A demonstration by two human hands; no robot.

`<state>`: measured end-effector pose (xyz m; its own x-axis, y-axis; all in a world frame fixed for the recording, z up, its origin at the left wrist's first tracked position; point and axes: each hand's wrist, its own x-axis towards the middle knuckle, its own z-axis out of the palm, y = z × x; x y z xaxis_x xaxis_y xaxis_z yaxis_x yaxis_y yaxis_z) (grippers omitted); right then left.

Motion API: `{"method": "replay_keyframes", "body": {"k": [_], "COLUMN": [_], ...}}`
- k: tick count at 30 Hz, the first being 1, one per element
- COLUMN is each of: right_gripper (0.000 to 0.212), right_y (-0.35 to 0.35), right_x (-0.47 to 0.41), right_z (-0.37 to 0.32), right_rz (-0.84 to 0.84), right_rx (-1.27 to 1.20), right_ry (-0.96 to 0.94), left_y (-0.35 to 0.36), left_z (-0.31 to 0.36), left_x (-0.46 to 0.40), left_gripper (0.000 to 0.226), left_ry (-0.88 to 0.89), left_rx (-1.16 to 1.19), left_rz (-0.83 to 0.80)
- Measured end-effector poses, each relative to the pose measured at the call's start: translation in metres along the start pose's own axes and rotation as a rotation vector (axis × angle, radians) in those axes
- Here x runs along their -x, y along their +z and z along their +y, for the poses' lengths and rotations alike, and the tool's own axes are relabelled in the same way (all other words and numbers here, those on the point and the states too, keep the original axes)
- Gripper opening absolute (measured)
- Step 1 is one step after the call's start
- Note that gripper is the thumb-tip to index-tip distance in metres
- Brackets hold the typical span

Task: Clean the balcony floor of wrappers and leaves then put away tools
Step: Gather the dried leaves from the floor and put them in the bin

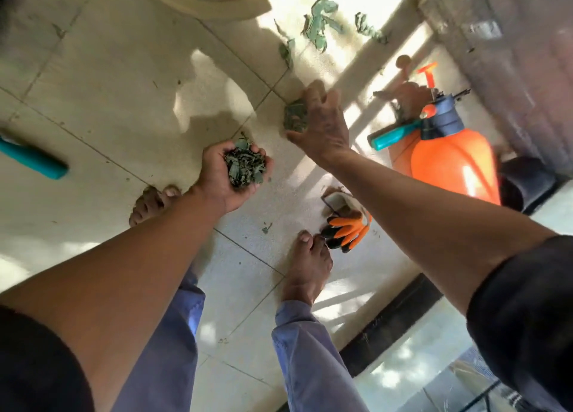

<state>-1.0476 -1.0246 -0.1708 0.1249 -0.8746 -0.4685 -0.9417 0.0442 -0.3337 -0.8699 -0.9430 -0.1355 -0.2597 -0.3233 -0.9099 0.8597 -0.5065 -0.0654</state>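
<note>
Left hand [231, 176] cups leaves [245, 166]; right hand [322, 123] blurred.

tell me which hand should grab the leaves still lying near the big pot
Right, probably. The right hand is already stretched toward the loose leaves, gripping only a small clump. The left hand sits farther back, cupped full of leaves.
</note>
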Motion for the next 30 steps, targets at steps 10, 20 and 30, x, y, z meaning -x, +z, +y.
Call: {"method": "replay_keyframes", "body": {"k": [10, 20, 30], "right_gripper": [0.020, 0.003, 0.013], "right_y": [0.017, 0.012, -0.031], "right_x": [0.000, 0.034, 0.098], "right_z": [-0.027, -0.034, -0.093], "right_rz": [0.073, 0.085, 0.124], "right_rx": [0.053, -0.261, -0.632], "right_ry": [-0.330, 0.057, 0.007], "left_y": [-0.014, -0.016, 0.001], "left_z": [0.011, 0.007, 0.003], "left_x": [-0.001, 0.011, 0.019], "left_gripper": [0.023, 0.034, 0.066], "left_ry": [0.038, 0.012, 0.061], "left_rx": [-0.032, -0.026, -0.167], "left_rz": [-0.033, -0.023, -0.056]}}
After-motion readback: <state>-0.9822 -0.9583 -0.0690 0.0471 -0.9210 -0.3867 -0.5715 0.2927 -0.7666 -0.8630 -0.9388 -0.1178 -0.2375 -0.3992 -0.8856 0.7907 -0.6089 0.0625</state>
